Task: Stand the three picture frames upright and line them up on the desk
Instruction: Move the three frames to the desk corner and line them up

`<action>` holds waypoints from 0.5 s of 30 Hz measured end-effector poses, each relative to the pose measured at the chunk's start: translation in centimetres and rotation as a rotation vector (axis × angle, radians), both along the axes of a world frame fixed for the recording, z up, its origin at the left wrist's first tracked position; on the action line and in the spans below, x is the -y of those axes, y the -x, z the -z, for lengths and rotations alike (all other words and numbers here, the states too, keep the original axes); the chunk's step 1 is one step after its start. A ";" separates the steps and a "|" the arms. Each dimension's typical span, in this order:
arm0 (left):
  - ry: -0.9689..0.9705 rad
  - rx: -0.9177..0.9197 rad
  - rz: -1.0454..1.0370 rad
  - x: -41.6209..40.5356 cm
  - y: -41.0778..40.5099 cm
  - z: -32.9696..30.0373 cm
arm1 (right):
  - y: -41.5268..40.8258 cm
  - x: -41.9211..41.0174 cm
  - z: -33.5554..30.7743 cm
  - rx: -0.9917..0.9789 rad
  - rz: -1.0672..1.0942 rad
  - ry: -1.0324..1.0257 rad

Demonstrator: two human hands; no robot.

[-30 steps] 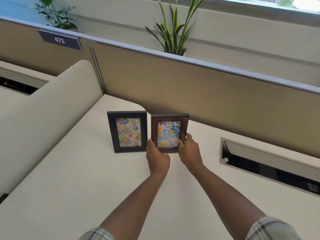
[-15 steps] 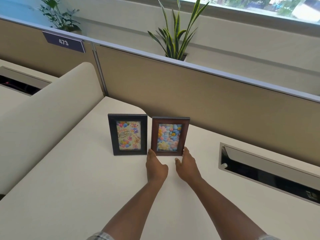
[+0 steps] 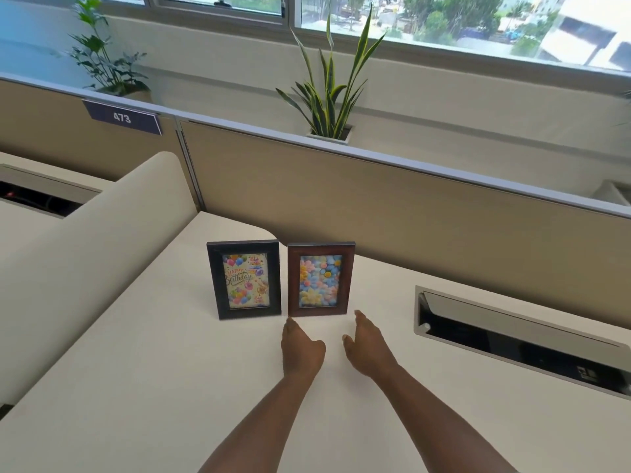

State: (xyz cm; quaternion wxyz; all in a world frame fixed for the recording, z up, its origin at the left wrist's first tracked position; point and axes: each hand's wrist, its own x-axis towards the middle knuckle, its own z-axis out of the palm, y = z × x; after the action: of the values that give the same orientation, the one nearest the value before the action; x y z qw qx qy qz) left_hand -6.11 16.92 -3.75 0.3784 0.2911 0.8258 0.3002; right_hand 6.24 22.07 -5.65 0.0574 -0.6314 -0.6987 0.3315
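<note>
Two picture frames stand upright side by side on the white desk [image 3: 143, 387]. The black frame [image 3: 243, 279] on the left shows a birthday card. The brown frame [image 3: 320, 279] on the right shows pastel flowers, and their edges nearly touch. My left hand [image 3: 300, 349] rests on the desk just below the brown frame's lower left corner, fingers together, holding nothing. My right hand [image 3: 365, 346] lies below its lower right corner, also apart from the frame. A third frame is not in view.
A tan partition [image 3: 409, 213] runs behind the frames, with a snake plant [image 3: 329, 93] beyond it. A cable slot [image 3: 512, 339] with a metal rim opens in the desk to the right. A curved cream divider [image 3: 85, 240] borders the left side.
Both hands let go of the brown frame's sides and drew back toward me onto the desk. The brown frame now stands on its own. The camera tilted up.
</note>
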 end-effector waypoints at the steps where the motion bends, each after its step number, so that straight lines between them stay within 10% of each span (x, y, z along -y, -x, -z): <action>1: 0.000 -0.003 -0.010 0.7 -0.3 -0.3 | -0.6 0.8 -0.2 -0.008 0.012 -0.016; 15: -0.118 0.143 0.577 13.2 -15.8 -3.6 | -16.9 20.6 -4.2 -0.021 0.205 -0.111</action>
State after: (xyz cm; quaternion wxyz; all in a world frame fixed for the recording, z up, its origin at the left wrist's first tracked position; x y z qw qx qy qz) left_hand 9.66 3.69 -0.17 0.4878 0.5131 0.6614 0.2476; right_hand 23.12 1.42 -1.46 0.1333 -0.6919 -0.6470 0.2912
